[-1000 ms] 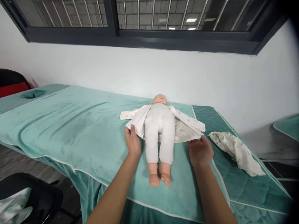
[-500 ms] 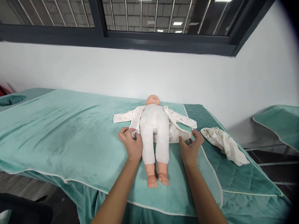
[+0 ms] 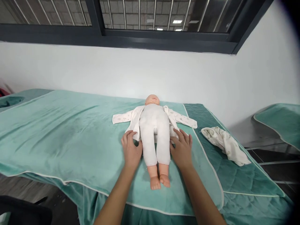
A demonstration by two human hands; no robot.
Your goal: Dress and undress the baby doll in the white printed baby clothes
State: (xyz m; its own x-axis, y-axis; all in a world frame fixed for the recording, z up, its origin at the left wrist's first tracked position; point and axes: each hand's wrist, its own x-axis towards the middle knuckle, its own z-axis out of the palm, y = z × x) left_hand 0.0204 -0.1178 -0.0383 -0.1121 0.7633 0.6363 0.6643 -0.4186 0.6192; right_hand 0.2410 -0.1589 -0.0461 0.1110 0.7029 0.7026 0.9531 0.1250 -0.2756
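The doll (image 3: 154, 117) before me is matt, fuzzy cloth with smooth, plastic-looking feet (image 3: 155, 183); under it, a thin cloth jacket (image 3: 135, 122) and velvety sheet (image 3: 70, 134); right of it, a crumpled cloth garment (image 3: 226, 145), quilted cover (image 3: 246, 178); beyond it, shiny metal bars (image 3: 155, 14)

This looks like a massage or care-practice room. A long bed (image 3: 53, 134) under green covers spans the frame, with a round hollow (image 3: 10, 101) resembling a face opening at far left. Another green-covered surface (image 3: 282, 120) shows at the right edge, above metal bars (image 3: 276, 163). A baby doll (image 3: 153, 116) lies at centre; a plain white wall (image 3: 117, 70) and barred window (image 3: 150, 40) fill the top.
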